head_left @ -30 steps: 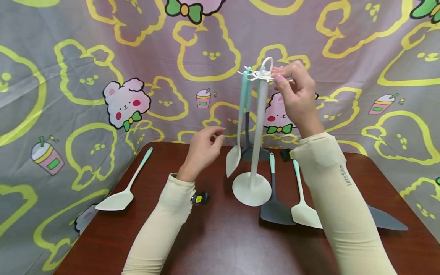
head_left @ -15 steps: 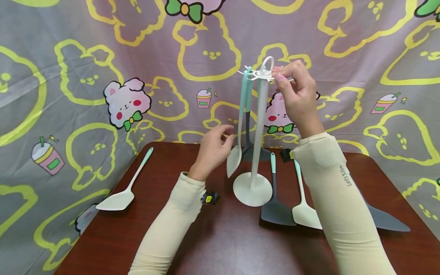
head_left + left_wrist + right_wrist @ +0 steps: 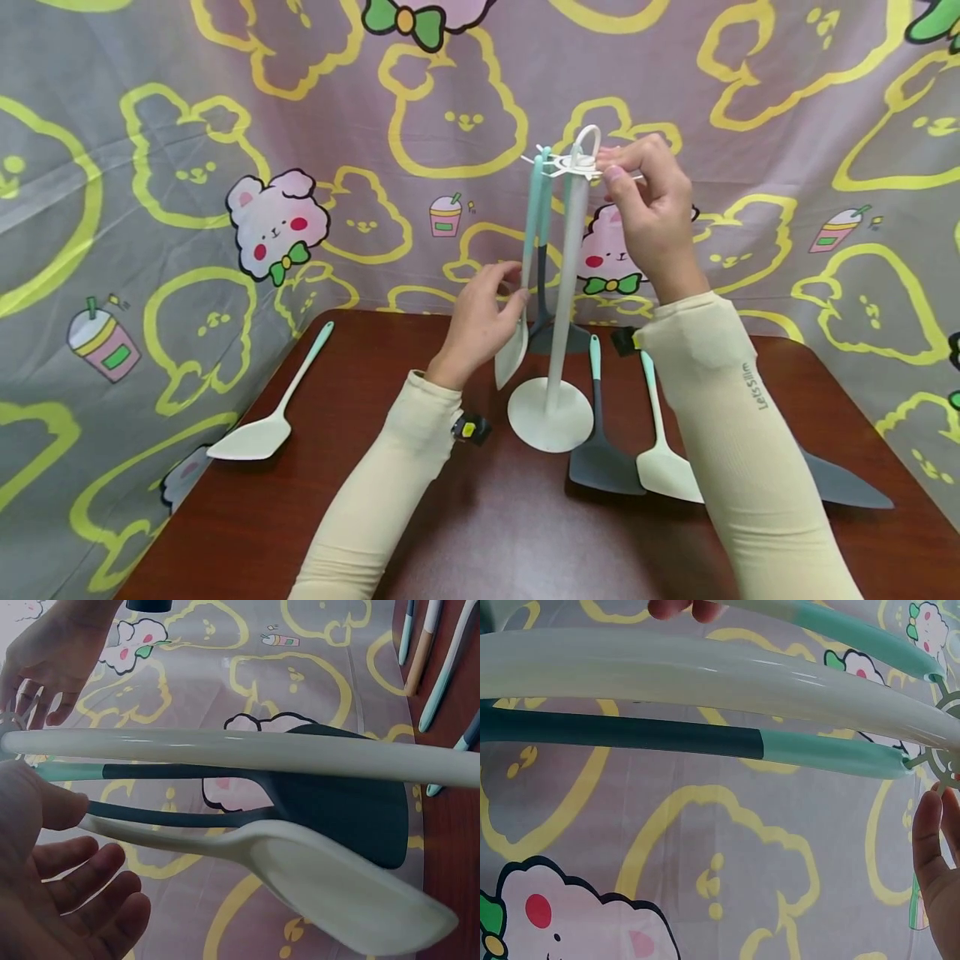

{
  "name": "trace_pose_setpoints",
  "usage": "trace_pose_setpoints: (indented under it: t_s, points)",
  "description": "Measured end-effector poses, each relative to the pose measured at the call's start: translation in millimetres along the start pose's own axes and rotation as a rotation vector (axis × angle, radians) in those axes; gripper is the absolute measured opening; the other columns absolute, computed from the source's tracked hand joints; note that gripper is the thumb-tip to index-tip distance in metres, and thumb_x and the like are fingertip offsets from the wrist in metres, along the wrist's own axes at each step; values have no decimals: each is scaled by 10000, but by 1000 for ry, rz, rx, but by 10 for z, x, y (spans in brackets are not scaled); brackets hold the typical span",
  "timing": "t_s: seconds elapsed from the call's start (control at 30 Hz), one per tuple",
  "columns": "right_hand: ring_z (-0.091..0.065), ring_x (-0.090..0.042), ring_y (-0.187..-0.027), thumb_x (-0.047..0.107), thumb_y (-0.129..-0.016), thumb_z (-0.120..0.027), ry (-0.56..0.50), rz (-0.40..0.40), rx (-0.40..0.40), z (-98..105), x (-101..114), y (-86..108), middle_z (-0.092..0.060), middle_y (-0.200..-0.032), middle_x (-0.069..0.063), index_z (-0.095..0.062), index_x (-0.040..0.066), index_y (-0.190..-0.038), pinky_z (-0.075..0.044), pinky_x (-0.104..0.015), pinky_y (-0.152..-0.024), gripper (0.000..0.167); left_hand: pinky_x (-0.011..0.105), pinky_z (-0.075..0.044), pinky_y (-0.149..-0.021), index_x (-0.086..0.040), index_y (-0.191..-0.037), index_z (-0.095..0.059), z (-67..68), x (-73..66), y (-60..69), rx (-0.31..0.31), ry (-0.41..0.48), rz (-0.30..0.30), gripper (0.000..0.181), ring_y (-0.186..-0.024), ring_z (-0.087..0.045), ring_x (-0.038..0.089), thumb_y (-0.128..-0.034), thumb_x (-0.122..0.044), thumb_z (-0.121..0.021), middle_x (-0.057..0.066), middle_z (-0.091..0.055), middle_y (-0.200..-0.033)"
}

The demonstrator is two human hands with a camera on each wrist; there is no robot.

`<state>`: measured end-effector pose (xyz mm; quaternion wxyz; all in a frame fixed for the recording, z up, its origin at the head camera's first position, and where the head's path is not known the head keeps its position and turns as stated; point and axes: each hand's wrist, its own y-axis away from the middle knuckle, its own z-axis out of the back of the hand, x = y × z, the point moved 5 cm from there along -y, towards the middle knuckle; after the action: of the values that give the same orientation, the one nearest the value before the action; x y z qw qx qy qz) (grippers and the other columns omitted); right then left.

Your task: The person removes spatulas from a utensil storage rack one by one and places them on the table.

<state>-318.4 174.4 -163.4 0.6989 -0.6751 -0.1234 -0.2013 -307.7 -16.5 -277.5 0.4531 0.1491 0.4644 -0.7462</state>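
Observation:
A white utensil rack (image 3: 564,292) stands on a round base with a hooked ring on top. My right hand (image 3: 648,204) pinches a hook at that ring. From the rack's left side hangs a white spatula (image 3: 337,889) with a mint handle. My left hand (image 3: 483,321) is at its shaft, thumb and fingertips touching or very close to it. In the left wrist view those fingers (image 3: 112,892) are spread, not closed around the shaft. Dark grey turners (image 3: 337,799) hang behind, partly covered by the white spatula and the pole.
On the brown table (image 3: 360,467), a white spatula (image 3: 255,437) lies far left. A dark turner (image 3: 603,462), a white spatula (image 3: 667,468) and another dark utensil (image 3: 847,479), partly under the right sleeve, lie right of the base. A patterned curtain (image 3: 465,83) hangs behind.
My left hand has moved right and slightly up, from beside the rack to the hanging white spatula's shaft. The right hand stays at the ring.

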Motion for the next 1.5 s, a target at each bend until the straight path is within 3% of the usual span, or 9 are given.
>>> trace_pose_setpoints:
  t_s: [0.17,0.37,0.7,0.93,1.2,1.5]
  points:
    - [-638,-97,-1105,55,-935,-503,14,28,46,-24,8,5,-581,-967,177,-562,-162,-918,-523,-193,-747,225,362,-549,-838,-67,-1264,-614,-14,14,-15,-80,43,7,310,-953,-635,228,-973,-172,-595,100,-641,-1129]
    - [-642,-114,-1113,68,-933,-505,29,44,31,-11,23,-16,-582,-958,183,-564,-158,-907,-529,-203,-750,235,348,-553,-768,-51,-1172,-685,-31,-7,-45,-156,2,-23,250,-861,-656,219,-967,-176,-618,97,-670,-989]
    - [-636,-144,-1117,43,-928,-505,6,-2,-10,45,-3,-4,-587,-948,150,-548,-183,-909,-518,-195,-758,231,303,-551,-691,-56,-1080,-716,-117,-21,-42,-135,12,-33,200,-837,-676,199,-981,-190,-604,79,-706,-962]
    - [-638,-134,-1079,71,-933,-507,16,46,29,31,11,-31,-569,-938,164,-554,-165,-891,-531,-207,-757,244,279,-524,-648,-60,-1087,-715,-108,4,-16,-148,15,-30,198,-845,-655,207,-976,-190,-616,85,-712,-984]
    - [-637,-146,-1132,78,-947,-490,33,32,71,19,-10,15,-564,-962,190,-537,-164,-917,-525,-203,-760,248,293,-507,-636,-62,-1092,-711,-110,37,16,-144,6,-21,204,-806,-662,217,-978,-199,-612,85,-735,-956]
    - [-638,-138,-1114,71,-928,-501,11,30,11,22,14,1,-568,-910,82,-545,-170,-886,-535,-196,-791,249,280,-503,-633,-67,-1083,-704,-91,25,24,-141,25,-22,199,-732,-654,206,-987,-204,-596,91,-732,-897]
